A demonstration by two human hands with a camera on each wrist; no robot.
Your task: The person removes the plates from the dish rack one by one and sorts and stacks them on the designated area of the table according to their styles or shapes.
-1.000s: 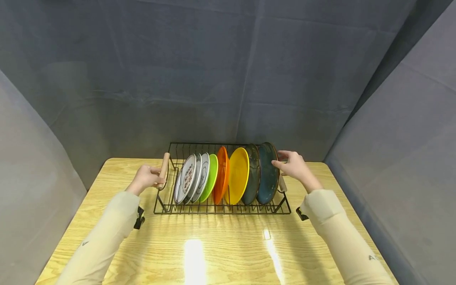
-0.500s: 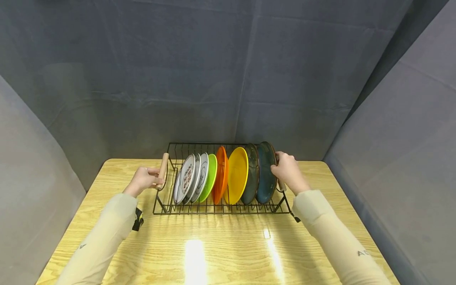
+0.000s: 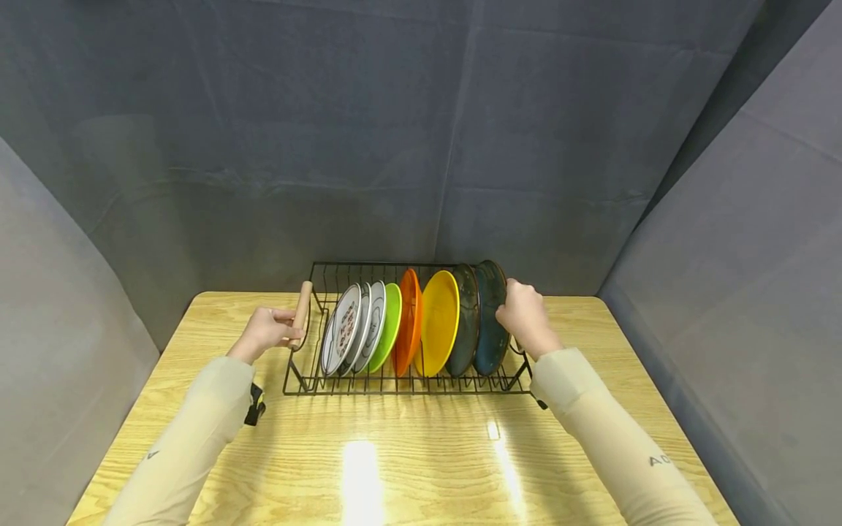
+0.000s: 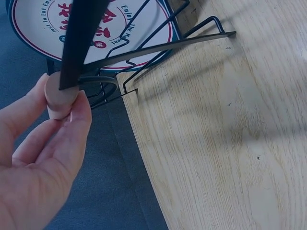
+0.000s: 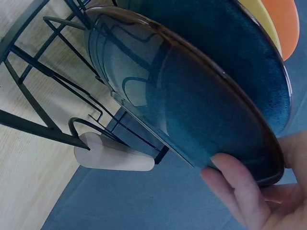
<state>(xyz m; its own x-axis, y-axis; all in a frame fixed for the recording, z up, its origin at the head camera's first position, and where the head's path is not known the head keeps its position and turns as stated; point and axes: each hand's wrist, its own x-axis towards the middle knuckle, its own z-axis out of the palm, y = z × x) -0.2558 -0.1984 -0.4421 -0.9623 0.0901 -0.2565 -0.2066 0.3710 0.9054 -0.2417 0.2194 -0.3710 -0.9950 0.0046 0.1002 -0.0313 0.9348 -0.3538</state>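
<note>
My left hand (image 3: pixel 266 332) pinches the left wooden handle (image 3: pixel 300 314) of a black wire dish rack (image 3: pixel 408 394); the left wrist view shows thumb and fingers on either side of the handle (image 4: pixel 61 96). At the rack's right end, my right hand (image 3: pixel 524 318) grips the rim of the outermost dark blue plate (image 3: pixel 490 329). In the right wrist view, fingers lie against the outer face of this brown-rimmed plate (image 5: pixel 168 86), the thumb partly hidden behind it. Close beside it stands another dark blue plate (image 3: pixel 465 321).
Also upright in the rack are a yellow plate (image 3: pixel 439 321), an orange plate (image 3: pixel 409 321), a green plate (image 3: pixel 389 329) and several white patterned plates (image 3: pixel 342 329). The right wooden handle (image 5: pixel 112 153) is unheld. A grey cloth wall (image 3: pixel 368 183) stands behind the wooden table (image 3: pixel 296 467).
My right hand has moved left and closed its fingers around the rim of the outer dark blue plate, which leans slightly more to the left. My left hand stays on the handle.
</note>
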